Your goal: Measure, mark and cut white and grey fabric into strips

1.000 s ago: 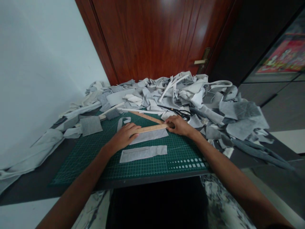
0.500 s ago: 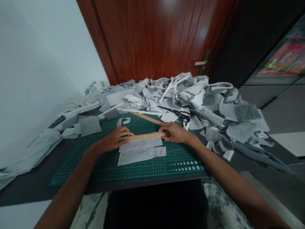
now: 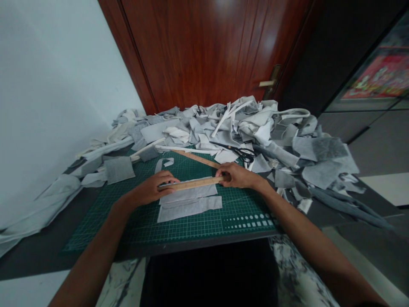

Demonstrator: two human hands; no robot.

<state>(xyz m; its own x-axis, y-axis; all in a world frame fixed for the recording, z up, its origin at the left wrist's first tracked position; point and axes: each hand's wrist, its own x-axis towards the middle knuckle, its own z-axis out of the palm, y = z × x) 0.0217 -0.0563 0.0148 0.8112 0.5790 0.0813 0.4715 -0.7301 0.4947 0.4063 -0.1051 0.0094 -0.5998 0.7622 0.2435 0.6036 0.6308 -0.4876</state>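
Note:
A short wooden ruler (image 3: 195, 183) lies across the upper grey fabric strip (image 3: 185, 194) on the green cutting mat (image 3: 246, 202). My left hand (image 3: 156, 186) is closed round the ruler's left end, thumb on the near side and fingers on the far side. At its right end my right hand (image 3: 235, 175) pinches it in the same way. Nearer to me lies a second grey fabric strip (image 3: 190, 208), just below the first. Another wooden ruler (image 3: 196, 158) slants across the mat behind my hands, its right end close to my right hand.
Black scissors (image 3: 238, 150) lie behind my right hand. A large heap of grey and white fabric scraps (image 3: 223, 123) runs along the back and both sides of the dark table (image 3: 47, 251). A thin curled strip (image 3: 164, 162) lies behind my left hand. A wooden door (image 3: 204, 51) stands behind.
The ruler has tilted slightly, its right end a little farther from me and its left end a little nearer. Both hands keep hold of it. The view has shifted slightly.

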